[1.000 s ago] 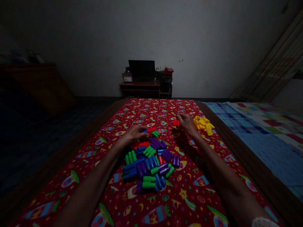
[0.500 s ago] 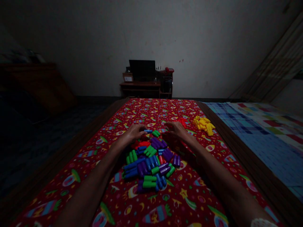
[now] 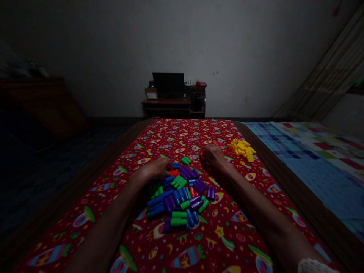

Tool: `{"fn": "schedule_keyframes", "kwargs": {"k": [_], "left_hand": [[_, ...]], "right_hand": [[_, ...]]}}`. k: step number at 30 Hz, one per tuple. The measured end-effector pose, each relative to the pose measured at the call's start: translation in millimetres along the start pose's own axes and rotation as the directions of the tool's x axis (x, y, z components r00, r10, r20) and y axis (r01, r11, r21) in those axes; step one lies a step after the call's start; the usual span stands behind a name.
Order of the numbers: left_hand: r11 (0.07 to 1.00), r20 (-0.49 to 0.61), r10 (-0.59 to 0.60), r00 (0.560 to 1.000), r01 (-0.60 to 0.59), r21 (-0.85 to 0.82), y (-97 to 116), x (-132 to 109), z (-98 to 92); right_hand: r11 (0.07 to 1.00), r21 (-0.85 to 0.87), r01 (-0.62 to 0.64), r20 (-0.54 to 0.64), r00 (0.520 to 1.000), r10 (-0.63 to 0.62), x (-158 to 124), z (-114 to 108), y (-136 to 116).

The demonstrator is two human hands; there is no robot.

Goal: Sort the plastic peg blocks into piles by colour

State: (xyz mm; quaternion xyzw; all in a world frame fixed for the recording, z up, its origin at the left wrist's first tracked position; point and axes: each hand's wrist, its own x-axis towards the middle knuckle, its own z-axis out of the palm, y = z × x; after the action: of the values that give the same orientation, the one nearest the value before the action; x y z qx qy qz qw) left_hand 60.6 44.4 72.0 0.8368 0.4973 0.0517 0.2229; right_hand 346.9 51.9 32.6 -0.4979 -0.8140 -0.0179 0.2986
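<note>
Left hand (image 3: 156, 169): it is lying palm down with the fingers curled over the far left edge of the mixed block pile (image 3: 179, 199). The fingertips are touching a red block (image 3: 174, 173). I cannot tell whether they are already gripping it.
Right hand (image 3: 213, 159): it is resting on the cloth as a loose fist, knuckles up, just beyond the far right corner of the pile. The darkness is hiding the palm, so I cannot tell if it is holding something.
Step in hand: as I am judging it, both hands are working at the far edge of the pile, taking blocks out by colour.
Next move: it is calling for a clean pinch on one block only, because the blocks are lying on each other and neighbours could be dragged along.
Pile: blue, purple and green blocks, with a few red ones, are lying heaped in the middle of the red printed cloth (image 3: 227, 235).
Yellow blocks (image 3: 243, 148): they are sitting as a separate group, near the right hand but apart from it.
Containers: no box or tray is showing; every group is lying directly on the cloth.
</note>
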Motion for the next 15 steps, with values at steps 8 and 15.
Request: {"fn": "schedule_keyframes", "kwargs": {"k": [8, 15], "left_hand": [[0.95, -0.317, -0.043, 0.948, -0.06, -0.308, 16, 11, -3.4], [0.882, -0.472, -0.029, 0.881, -0.2, -0.427, 40, 11, 4.1]], "right_hand": [[0.923, 0.379, 0.073, 0.112, 0.986, -0.124, 7, -5, -65], [0.737, 0.676, -0.021, 0.149, 0.983, -0.108, 10, 0, -80]]}}
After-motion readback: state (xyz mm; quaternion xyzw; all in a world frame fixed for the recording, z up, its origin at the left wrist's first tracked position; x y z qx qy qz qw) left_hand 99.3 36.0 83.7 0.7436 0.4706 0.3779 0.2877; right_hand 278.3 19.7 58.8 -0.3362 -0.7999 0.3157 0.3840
